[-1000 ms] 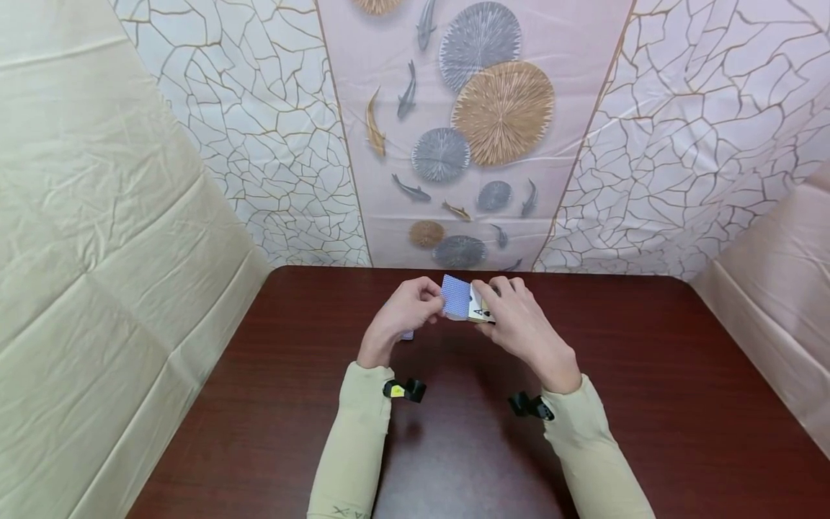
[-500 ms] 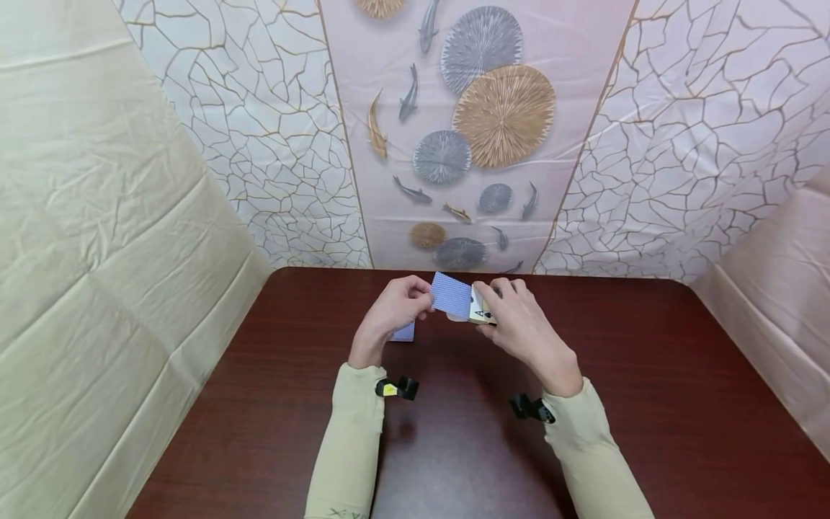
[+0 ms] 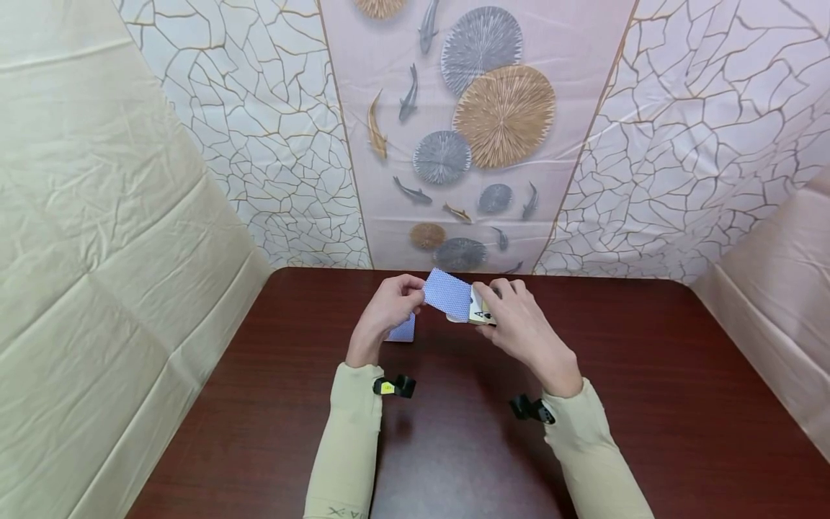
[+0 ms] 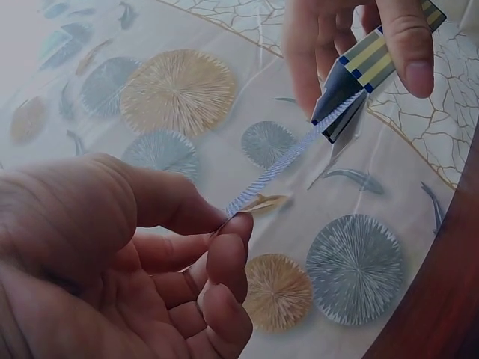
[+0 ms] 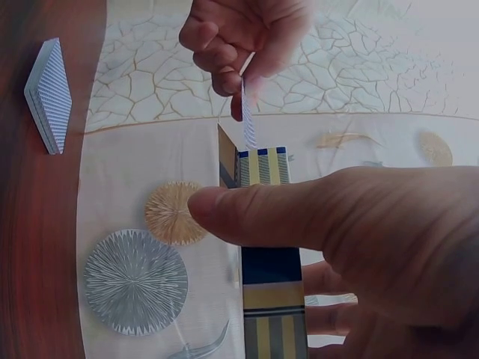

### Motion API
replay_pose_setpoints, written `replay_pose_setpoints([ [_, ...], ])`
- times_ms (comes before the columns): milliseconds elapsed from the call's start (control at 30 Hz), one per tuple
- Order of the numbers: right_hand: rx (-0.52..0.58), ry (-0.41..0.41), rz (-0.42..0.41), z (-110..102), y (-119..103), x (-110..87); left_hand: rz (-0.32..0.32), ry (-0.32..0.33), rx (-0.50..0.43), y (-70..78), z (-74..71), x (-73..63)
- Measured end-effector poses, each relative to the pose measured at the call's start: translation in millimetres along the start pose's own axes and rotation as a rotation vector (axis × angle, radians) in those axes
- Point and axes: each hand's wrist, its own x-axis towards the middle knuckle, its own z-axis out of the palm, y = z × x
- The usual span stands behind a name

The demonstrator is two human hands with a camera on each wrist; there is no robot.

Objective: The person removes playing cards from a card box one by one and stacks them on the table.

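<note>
My left hand (image 3: 387, 306) pinches one end of a blue-backed playing card (image 3: 447, 294) between thumb and fingers. The card's other end is still inside a card box (image 5: 271, 265), dark blue with gold stripes on its side. In the head view, the box front shows a printed "A". My right hand (image 3: 528, 324) grips this box around its sides, thumb across it, mouth facing the left hand. At the mouth an unfolded flap (image 5: 227, 161) stands out. Both hands are above the table. Below the left hand lies a stack of blue-backed cards (image 3: 402, 330), partly covered by it.
A dark reddish-brown table (image 3: 454, 447) spans the front. Behind it hangs a patterned cloth backdrop (image 3: 441, 216), with plain beige cloth (image 3: 130, 252) on the left. Black straps with small devices sit on both wrists.
My left hand has moved left, drawing more of the card out of the box. More of the card stack on the table shows. The right hand and box have hardly moved.
</note>
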Motion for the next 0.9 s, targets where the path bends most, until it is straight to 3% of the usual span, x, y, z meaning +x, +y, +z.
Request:
replay_pose_setpoints([
  [200, -0.001, 0.006, -0.006, -0.1, -0.5, -0.2, -0.005, 0.030, -0.055, -5.6, 0.4, 4.5],
  [467, 0.003, 0.011, -0.014, -0.6, -0.6, -0.2, -0.019, 0.115, -0.158, -12.6, 0.4, 11.5],
  [900, 0.000, 0.016, -0.016, -0.3, 0.8, 0.3, -0.041, 0.213, -0.289, -19.7, -7.9, 17.4],
])
